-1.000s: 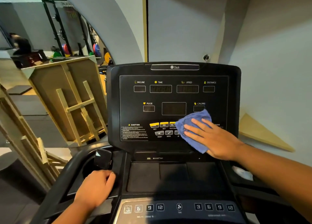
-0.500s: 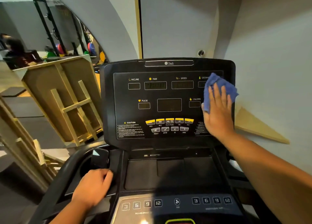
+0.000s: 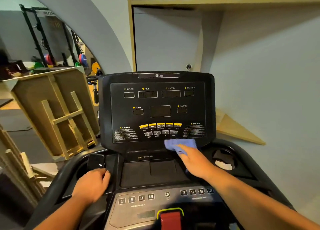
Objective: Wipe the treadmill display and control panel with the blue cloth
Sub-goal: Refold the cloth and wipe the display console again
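The black treadmill display point(image 3: 158, 108) stands upright in front of me, with dark readout windows and a row of yellow buttons point(image 3: 160, 125). My right hand point(image 3: 195, 160) lies flat on the blue cloth point(image 3: 180, 144), pressing it against the bottom edge of the display, below the buttons and to the right of centre. My left hand point(image 3: 93, 184) rests on the left side of the console beside a black phone point(image 3: 96, 161) in the left holder. The lower control panel point(image 3: 166, 197) with number keys lies nearest to me.
A red safety key point(image 3: 170, 219) sits at the bottom centre. The right cup holder point(image 3: 224, 157) holds something white. Wooden frames point(image 3: 57, 112) lean at the left, and a grey wall is close on the right. A weight rack point(image 3: 48, 44) stands far back left.
My right hand has carried the cloth from the display's upper right corner down to its bottom edge. The view has tilted down and back. My left hand stays put.
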